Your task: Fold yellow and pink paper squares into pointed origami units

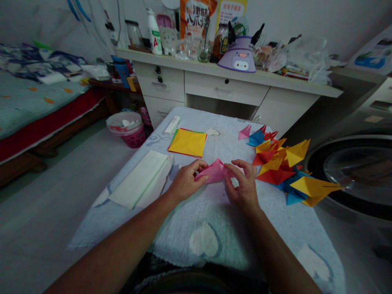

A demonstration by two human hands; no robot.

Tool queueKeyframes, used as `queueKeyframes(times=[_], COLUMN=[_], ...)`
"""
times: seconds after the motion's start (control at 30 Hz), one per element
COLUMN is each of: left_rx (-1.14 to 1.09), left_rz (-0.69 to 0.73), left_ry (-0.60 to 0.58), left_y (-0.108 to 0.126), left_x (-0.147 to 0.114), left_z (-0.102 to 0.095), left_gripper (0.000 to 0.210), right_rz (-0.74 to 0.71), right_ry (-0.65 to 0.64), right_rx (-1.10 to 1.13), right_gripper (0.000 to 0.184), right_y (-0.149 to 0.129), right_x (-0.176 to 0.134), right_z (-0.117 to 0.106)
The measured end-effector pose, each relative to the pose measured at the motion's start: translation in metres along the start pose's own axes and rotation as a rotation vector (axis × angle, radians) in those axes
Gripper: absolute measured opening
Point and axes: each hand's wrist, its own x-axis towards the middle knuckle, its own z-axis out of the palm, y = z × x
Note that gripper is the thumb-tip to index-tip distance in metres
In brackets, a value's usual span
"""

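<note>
A pink sheet of origami paper (214, 171), partly folded with a peak at its top, is held between my hands just above the cloth. My left hand (190, 178) pinches its left end between thumb and fingers. At the other end, my right hand (243, 183) grips the paper with its thumb and fingers, partly hiding that side. Beyond them lies a stack of square coloured paper (188, 142), yellow on top. To the right sits a cluster of folded paper cranes (275, 163) in red, yellow, blue and pink.
A cloth-covered table (203, 241) carries a folded white paper sheet (139, 179), a small white box (172, 125) and a crumpled white scrap (212, 132). Behind stands a white drawer cabinet (226, 87). A pink bin (131, 132) is left; a washing machine (361, 171) is right.
</note>
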Motion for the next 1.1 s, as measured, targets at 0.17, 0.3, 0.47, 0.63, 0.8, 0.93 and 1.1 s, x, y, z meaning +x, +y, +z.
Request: queueKeyframes(times=[0.17,0.3,0.47,0.63,0.8,0.93,1.1], left_rx=[0.134,0.203,0.253,0.267,0.266,0.236,0.174], left_rz=[0.055,0.08,0.095,0.111,0.117,0.087,0.096], left_ry=[0.076,0.127,0.138,0.13,0.127,0.099,0.038], left_y=[0.002,0.001,0.0,0.001,0.002,0.002,0.003], left_x=[-0.001,-0.001,-0.001,-0.002,-0.003,-0.004,-0.005], left_z=[0.004,0.007,0.008,0.009,0.009,0.009,0.009], left_gripper=[0.021,0.023,0.026,0.027,0.029,0.036,0.036], right_rz=[-0.118,-0.142,-0.14,-0.132,-0.13,-0.134,-0.154], right_ry=[0.119,0.13,0.06,0.025,0.023,0.036,0.038], right_rx=[0.038,0.085,0.206,0.231,0.2,0.194,0.206], right_gripper=[0.029,0.031,0.029,0.027,0.024,0.022,0.022], right_y=[0.0,-0.003,-0.008,-0.01,-0.009,-0.009,-0.009], right_x=[0.001,0.001,0.001,0.0,0.0,0.001,0.001], right_z=[0.004,0.004,0.005,0.007,0.008,0.006,0.005])
